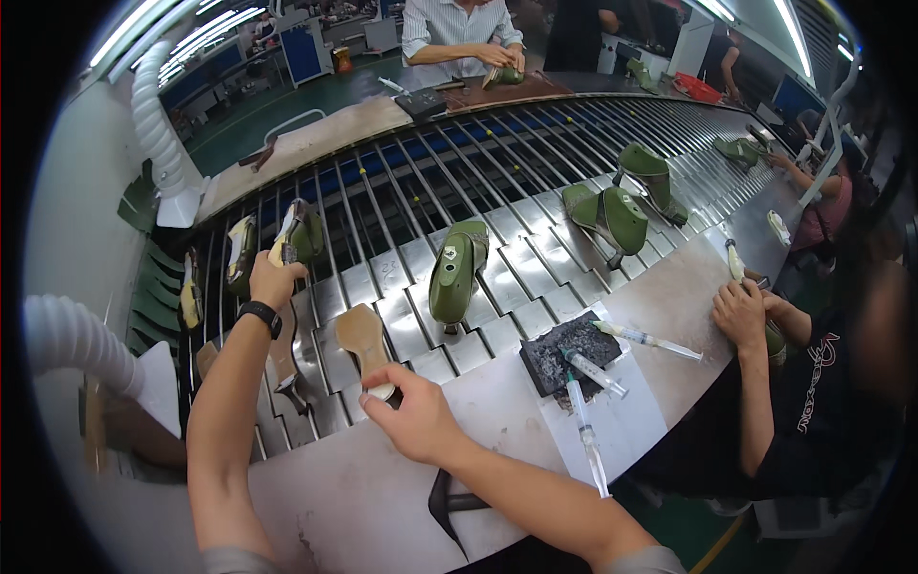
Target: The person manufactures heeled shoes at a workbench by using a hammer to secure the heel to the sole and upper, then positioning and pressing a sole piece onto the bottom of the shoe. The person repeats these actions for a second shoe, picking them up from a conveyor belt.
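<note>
Left hand (pixel 274 279) is gripping a green shoe last (pixel 298 234) upright over the slatted conveyor (pixel 516 263), while right hand (pixel 416 411) is pinching the tan sole's (pixel 361 337) near end at the conveyor edge.

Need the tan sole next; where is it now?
In the head view, the tan sole lies on the slatted conveyor, left of centre, its near end under the right hand.

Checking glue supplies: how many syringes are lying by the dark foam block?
3: one syringe lies right of the dark foam block, one rests across its front corner, and one lies on the white sheet below. None looks hidden.
</note>
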### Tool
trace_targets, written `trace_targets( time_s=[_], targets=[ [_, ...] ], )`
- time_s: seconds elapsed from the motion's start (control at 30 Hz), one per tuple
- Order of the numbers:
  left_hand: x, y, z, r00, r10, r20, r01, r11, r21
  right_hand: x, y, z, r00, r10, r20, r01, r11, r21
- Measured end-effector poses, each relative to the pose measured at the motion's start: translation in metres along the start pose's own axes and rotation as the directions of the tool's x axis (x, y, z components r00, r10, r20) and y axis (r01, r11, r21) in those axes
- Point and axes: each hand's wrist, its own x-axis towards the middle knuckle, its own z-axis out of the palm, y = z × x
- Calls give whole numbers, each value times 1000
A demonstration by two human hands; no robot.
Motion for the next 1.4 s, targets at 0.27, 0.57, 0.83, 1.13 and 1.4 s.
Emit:
trace_targets(
  time_s=[0.27, 0.57, 0.83, 1.13, 1.4],
  targets=[
    [-246, -34, -151, 961, 268, -62, -263, 828, -495, -95, -8, 29, 990, 69, -123, -22, 937, 348],
    [-453, -89, -209, 912, 403, -77, -369, 888, 275, -182, 9, 41, 965, -237, -115, 244, 969, 49],
    [-468, -102, -226, 1000, -3, -24, -6, 924, -381, -143, -26, -13, 705, -639, 308, 599, 304, -741],
    [-493, -49, -215, 553, 826, -111, -832, 555, -11, -153, -44, 16, 988, -138, 72, 146, 981, -129],
    [-511, -65, -158, 521, 845, 122, -831, 534, -155, -158, -23, 21, 996, 18, -87, 1, 979, 205]
  ],
)
